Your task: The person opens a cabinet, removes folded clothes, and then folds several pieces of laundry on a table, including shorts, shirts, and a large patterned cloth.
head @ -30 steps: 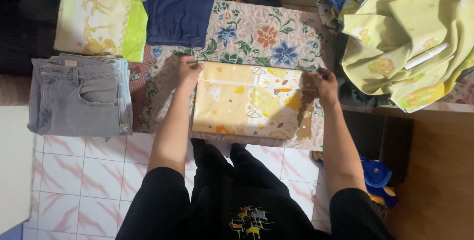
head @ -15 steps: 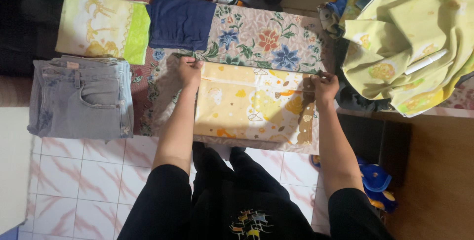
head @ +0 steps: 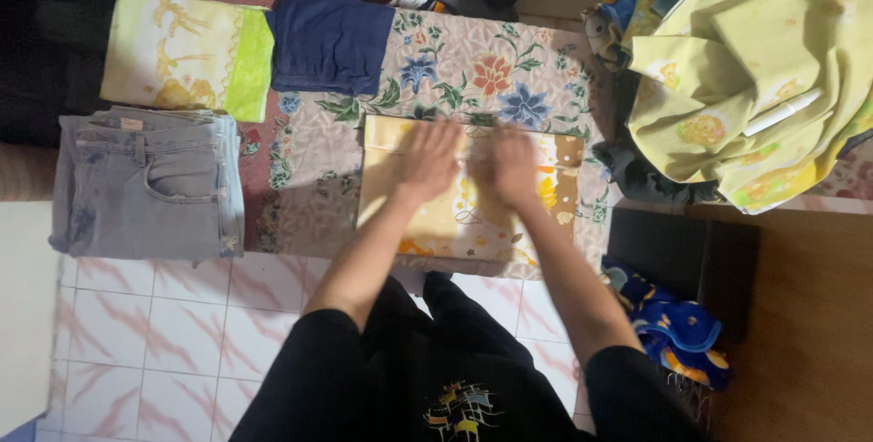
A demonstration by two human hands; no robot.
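- Pink-veined white floor tiles (head: pixel 182 333) run under a low surface spread with a floral cloth (head: pixel 455 78) of red and blue blossoms.
- Grey jeans (head: pixel 145 183) lie folded at the left edge, with a yellow-and-green folded cloth (head: pixel 186 55) above them and a navy folded garment (head: pixel 332 42) just beside that.
- At the right, a heap of pale yellow-green bedding (head: pixel 755 69) sits unfolded, and a blue patterned bundle (head: pixel 677 333) lies lower down by a dark box.
- Nothing lies between the hands and the piece in front of the person.
- That piece, a yellow patterned cloth (head: pixel 436 224), is folded into a flat rectangle at the near middle of the floral cloth.
- The left hand (head: pixel 429 160) and right hand (head: pixel 514 165) rest side by side on its upper middle, palms down, fingers spread flat and blurred, gripping nothing.
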